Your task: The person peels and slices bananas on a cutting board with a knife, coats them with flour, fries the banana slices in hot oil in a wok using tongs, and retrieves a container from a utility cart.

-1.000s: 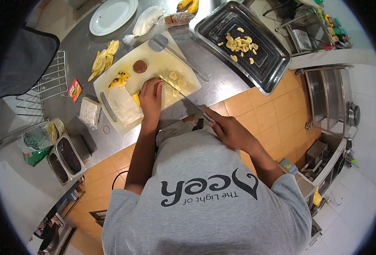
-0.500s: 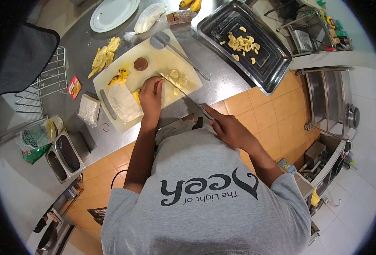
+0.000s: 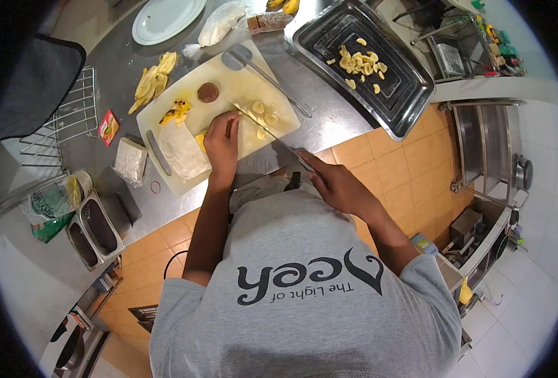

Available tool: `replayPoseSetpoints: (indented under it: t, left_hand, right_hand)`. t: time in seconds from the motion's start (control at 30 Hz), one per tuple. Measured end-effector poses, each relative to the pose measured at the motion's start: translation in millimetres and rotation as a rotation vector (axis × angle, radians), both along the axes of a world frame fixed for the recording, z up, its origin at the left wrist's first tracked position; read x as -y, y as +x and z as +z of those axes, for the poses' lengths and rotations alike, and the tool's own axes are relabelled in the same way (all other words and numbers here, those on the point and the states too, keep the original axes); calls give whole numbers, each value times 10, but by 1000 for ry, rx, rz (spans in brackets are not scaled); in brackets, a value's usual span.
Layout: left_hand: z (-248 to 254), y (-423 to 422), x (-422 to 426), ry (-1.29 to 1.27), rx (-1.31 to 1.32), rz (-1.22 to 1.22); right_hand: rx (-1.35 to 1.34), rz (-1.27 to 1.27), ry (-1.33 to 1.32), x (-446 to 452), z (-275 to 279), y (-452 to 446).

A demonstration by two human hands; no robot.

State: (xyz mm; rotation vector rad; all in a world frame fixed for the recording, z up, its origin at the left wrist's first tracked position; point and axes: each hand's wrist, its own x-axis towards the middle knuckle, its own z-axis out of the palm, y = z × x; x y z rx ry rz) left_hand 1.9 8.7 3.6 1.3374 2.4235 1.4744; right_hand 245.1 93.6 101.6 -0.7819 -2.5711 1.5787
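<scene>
- Two bare hands show in the head view: the left hand (image 3: 221,140) above the cutting board (image 3: 238,82), the right hand (image 3: 340,189) off its near right edge.
- Right fingers are curled closed around the handle of a knife (image 3: 284,147), whose blade slants toward the far left over the board.
- Left fingers are bunched, tips close beside the blade; whether they pinch anything, I cannot tell.
- Banana slices (image 3: 270,118) lie on the board, mostly right of the blade.
- Left of the left hand lies a white sheet (image 3: 181,151).
- Farther off, a brown disc (image 3: 207,92) rests on the board.
- Far right, a dark tray (image 3: 415,116) holds more slices (image 3: 359,63).
</scene>
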Motion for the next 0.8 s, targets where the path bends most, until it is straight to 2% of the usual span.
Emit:
replayPoseSetpoints:
  t: [0.07, 0.17, 0.27, 0.33, 0.43, 0.57, 0.8]
  left_hand:
    - [-18, 2, 3, 0, 6, 6]
    - [-6, 5, 2, -16, 34, 16]
    - [18, 23, -5, -11, 49, 17]
    - [-22, 6, -10, 18, -26, 23]
    - [-69, 11, -21, 61, 61, 28]
    - [-75, -25, -41, 6, 28, 23]
    - [-86, -18, -60, -7, 31, 13]
  right_hand:
    - [-44, -1, 44, -11, -83, -23]
    - [115, 34, 18, -65, 32, -93]
    - [163, 49, 15, -66, 97, -169]
    - [151, 48, 13, -64, 78, -164]
    - [99, 49, -18, -67, 27, -131]
    - [-55, 61, -34, -67, -202, -16]
    - [416, -68, -626, -133, 105, 0]
